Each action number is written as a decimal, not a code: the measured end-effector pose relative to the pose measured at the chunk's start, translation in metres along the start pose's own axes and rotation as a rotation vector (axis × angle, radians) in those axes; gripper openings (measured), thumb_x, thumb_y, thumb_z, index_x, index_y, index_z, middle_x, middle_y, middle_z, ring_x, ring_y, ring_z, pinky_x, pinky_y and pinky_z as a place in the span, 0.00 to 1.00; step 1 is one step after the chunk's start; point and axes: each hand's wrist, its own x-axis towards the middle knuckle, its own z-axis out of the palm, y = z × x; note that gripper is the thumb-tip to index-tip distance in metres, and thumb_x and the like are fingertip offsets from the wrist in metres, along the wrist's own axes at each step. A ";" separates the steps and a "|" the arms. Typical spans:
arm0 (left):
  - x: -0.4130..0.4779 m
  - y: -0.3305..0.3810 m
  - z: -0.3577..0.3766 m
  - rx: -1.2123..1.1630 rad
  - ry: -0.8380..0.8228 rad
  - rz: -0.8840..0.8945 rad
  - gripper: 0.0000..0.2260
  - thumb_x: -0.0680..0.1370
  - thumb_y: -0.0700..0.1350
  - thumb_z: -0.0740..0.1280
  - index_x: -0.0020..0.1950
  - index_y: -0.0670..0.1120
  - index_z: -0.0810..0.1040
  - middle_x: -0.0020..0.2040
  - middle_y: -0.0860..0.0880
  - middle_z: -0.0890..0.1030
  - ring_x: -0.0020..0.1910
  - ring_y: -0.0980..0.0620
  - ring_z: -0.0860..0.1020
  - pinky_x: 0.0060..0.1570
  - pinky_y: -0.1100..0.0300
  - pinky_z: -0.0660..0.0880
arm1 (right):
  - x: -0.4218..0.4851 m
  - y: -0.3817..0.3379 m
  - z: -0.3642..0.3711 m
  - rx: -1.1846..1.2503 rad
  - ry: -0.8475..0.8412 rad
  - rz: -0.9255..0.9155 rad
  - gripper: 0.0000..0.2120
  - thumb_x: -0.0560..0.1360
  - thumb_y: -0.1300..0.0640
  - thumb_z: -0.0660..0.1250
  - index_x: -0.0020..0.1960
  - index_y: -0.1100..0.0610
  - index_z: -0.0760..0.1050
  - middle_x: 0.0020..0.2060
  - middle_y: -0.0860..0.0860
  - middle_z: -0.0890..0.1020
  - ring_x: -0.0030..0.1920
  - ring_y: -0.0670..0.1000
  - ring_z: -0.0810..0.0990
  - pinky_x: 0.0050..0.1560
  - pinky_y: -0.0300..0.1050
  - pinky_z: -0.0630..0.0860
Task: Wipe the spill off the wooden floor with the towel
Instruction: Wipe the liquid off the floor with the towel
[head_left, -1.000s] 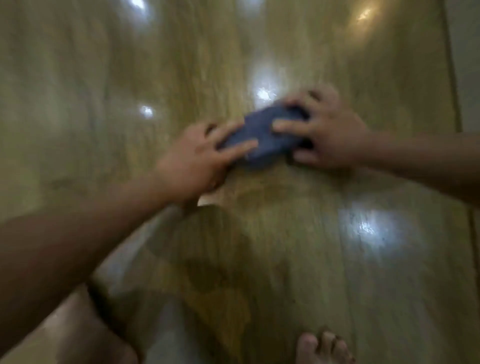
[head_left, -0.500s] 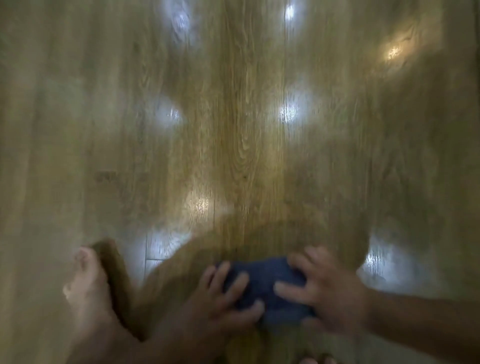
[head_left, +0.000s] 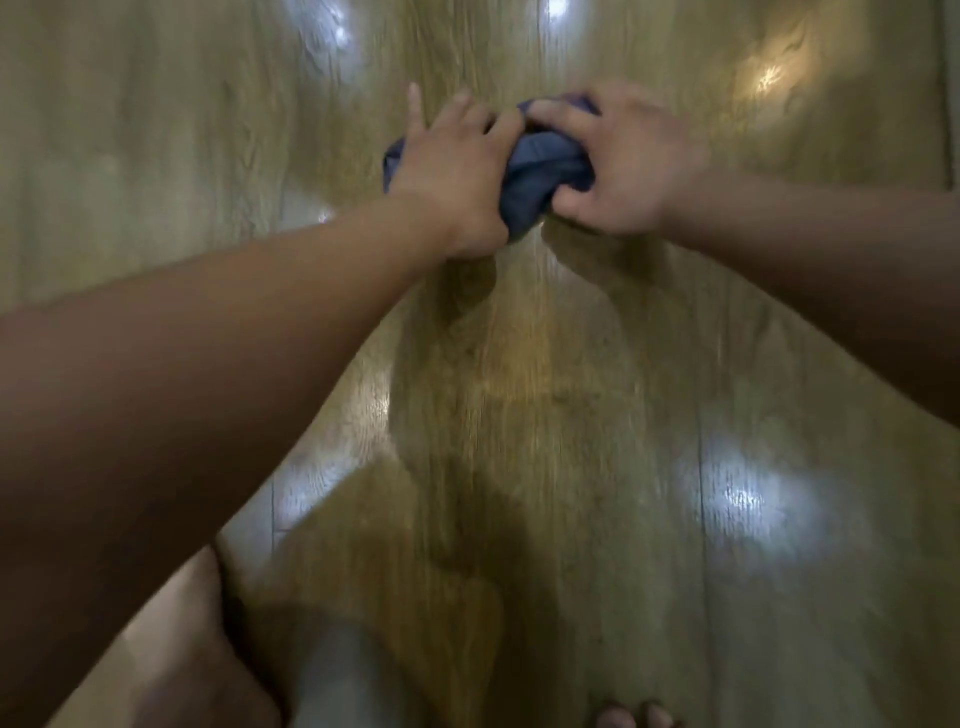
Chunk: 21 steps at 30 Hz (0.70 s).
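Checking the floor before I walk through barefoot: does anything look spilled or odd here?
No puddle shows for certain; the frame is blurred. The wooden floor has bright glare patches that may be only light. Both hands, left hand and right hand, press a bunched blue towel on it.

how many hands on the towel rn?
2. Left hand presses the left part of the towel; right hand grips its right end. Both are at top centre on the floor. The hands hide much of the towel.
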 end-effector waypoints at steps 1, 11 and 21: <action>-0.015 0.004 0.004 -0.014 0.033 0.022 0.33 0.67 0.54 0.66 0.71 0.45 0.65 0.69 0.41 0.69 0.72 0.38 0.63 0.72 0.38 0.56 | -0.012 -0.006 0.007 0.014 0.013 0.018 0.36 0.69 0.38 0.60 0.76 0.43 0.60 0.67 0.60 0.71 0.64 0.65 0.71 0.63 0.57 0.68; -0.239 0.043 0.092 -0.314 -0.014 0.415 0.17 0.75 0.59 0.67 0.56 0.49 0.74 0.68 0.38 0.75 0.65 0.37 0.73 0.64 0.35 0.66 | -0.200 -0.064 0.061 0.216 -0.068 -0.632 0.31 0.70 0.36 0.68 0.68 0.47 0.68 0.58 0.60 0.71 0.50 0.60 0.75 0.51 0.56 0.70; 0.019 0.025 -0.003 0.027 0.088 0.125 0.29 0.79 0.62 0.56 0.77 0.54 0.57 0.80 0.40 0.52 0.78 0.33 0.48 0.71 0.27 0.44 | -0.048 0.055 -0.001 0.071 0.055 0.149 0.35 0.70 0.33 0.60 0.74 0.43 0.60 0.65 0.62 0.72 0.65 0.66 0.70 0.66 0.62 0.67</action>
